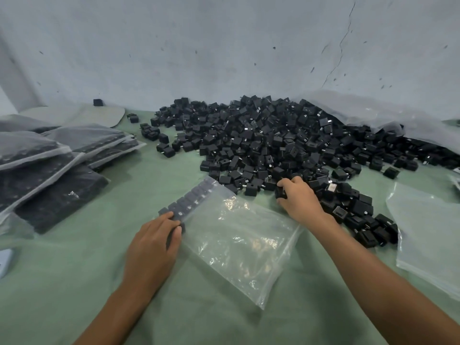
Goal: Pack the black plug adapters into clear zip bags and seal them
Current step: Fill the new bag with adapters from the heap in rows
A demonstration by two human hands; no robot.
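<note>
The clear bag (239, 242) lies flat with a row of black plugs (191, 197) inside, the left hand (154, 245) presses it with straight fingers, and the right hand (297, 197) pinches one plug (280, 192).

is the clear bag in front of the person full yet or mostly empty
Mostly empty. The clear zip bag holds one row of black adapters along its far-left edge, where the left hand rests; the rest lies flat and see-through.
</note>
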